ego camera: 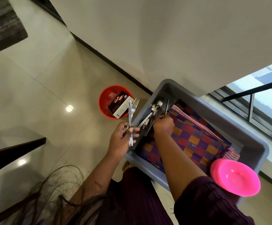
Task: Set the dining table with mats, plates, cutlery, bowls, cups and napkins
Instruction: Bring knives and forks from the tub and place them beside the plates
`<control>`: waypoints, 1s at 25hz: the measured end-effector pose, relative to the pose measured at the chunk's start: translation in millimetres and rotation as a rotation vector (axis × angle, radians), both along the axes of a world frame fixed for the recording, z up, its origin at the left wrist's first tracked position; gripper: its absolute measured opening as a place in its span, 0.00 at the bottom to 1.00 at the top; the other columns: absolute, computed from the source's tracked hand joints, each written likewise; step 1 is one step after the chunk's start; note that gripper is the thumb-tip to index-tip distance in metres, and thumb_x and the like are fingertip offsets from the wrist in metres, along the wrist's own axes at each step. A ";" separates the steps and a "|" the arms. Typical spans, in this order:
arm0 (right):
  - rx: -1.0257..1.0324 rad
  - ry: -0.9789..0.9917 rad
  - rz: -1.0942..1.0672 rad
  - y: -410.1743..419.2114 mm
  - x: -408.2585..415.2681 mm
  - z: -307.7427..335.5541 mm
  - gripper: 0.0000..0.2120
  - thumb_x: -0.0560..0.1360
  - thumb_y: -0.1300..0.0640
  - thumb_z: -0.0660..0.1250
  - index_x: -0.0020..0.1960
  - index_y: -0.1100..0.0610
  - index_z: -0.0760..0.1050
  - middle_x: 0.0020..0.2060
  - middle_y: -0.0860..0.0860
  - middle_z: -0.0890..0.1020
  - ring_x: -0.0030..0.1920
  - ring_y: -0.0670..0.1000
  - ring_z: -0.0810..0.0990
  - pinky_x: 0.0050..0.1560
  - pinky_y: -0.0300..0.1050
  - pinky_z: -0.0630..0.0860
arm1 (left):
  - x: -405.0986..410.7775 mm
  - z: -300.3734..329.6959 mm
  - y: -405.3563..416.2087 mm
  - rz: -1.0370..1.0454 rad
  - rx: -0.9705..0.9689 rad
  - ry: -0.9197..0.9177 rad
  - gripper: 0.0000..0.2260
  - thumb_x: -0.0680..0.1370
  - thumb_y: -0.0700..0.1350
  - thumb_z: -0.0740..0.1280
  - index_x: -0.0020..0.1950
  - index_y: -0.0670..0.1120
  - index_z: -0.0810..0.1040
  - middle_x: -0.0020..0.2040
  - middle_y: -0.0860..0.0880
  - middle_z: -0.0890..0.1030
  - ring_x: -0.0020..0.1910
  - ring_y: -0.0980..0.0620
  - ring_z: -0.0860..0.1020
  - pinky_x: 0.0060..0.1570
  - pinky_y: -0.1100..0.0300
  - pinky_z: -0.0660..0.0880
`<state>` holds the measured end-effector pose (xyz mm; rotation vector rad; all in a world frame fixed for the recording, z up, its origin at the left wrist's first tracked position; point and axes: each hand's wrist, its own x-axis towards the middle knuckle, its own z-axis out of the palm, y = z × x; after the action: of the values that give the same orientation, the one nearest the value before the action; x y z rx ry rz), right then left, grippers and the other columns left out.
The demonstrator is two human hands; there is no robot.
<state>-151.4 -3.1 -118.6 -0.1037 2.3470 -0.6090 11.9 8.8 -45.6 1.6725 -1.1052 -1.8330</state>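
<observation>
Fingers [132, 129] of the left hand [121, 140] are clenched round gathered forks [132, 111] while cutlery [153, 111] in the grey tub [213, 109] is grasped by the right hand [163, 127], so more pieces must seemingly be lifted out next.

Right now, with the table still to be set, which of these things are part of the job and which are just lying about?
Part of the job:
grey tub
cutlery pile under the right hand
forks in the left hand
checked mats
pink bowls

Just lying about:
red bucket
box inside the bucket
dark floor mat
</observation>
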 end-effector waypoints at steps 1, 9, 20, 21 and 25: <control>-0.023 -0.028 -0.028 2.0 -1.1 0.6 0.05 0.74 0.53 0.70 0.45 0.55 0.78 0.43 0.52 0.83 0.42 0.54 0.81 0.42 0.46 0.78 | 3.4 3.5 3.8 0.021 -0.005 0.005 0.05 0.82 0.38 0.61 0.53 0.46 0.74 0.51 0.46 0.84 0.46 0.49 0.83 0.44 0.54 0.79; -0.235 -0.364 -0.063 39.8 9.6 117.4 0.04 0.78 0.58 0.65 0.50 0.57 0.77 0.35 0.49 0.76 0.33 0.47 0.72 0.30 0.40 0.69 | 29.6 72.5 42.3 0.038 0.045 -0.006 0.05 0.82 0.37 0.61 0.57 0.40 0.72 0.48 0.43 0.84 0.42 0.49 0.83 0.42 0.57 0.79; -0.372 -0.787 0.449 50.4 144.1 263.5 0.05 0.80 0.61 0.60 0.48 0.60 0.74 0.32 0.55 0.76 0.27 0.51 0.75 0.26 0.41 0.72 | 87.4 192.5 97.5 0.408 -0.049 -0.025 0.06 0.80 0.39 0.64 0.54 0.47 0.78 0.46 0.45 0.85 0.45 0.45 0.83 0.41 0.54 0.76; -0.369 -0.803 0.522 50.0 154.0 270.8 0.05 0.80 0.61 0.61 0.47 0.60 0.75 0.32 0.56 0.76 0.30 0.54 0.76 0.29 0.43 0.73 | 97.1 201.4 104.8 0.464 -0.060 -0.007 0.06 0.81 0.39 0.64 0.55 0.47 0.78 0.46 0.44 0.85 0.46 0.45 0.83 0.43 0.52 0.76; -0.346 -0.814 0.837 52.2 195.3 291.5 0.04 0.77 0.65 0.66 0.44 0.60 0.73 0.31 0.55 0.74 0.29 0.51 0.72 0.31 0.44 0.72 | 128.4 222.3 136.9 0.625 -0.093 0.047 0.06 0.81 0.38 0.63 0.57 0.44 0.76 0.51 0.41 0.83 0.47 0.48 0.83 0.44 0.53 0.77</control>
<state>44.0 49.1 172.9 -0.7872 1.2282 -0.4820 140.3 145.8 176.6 1.6621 -0.5422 -1.3855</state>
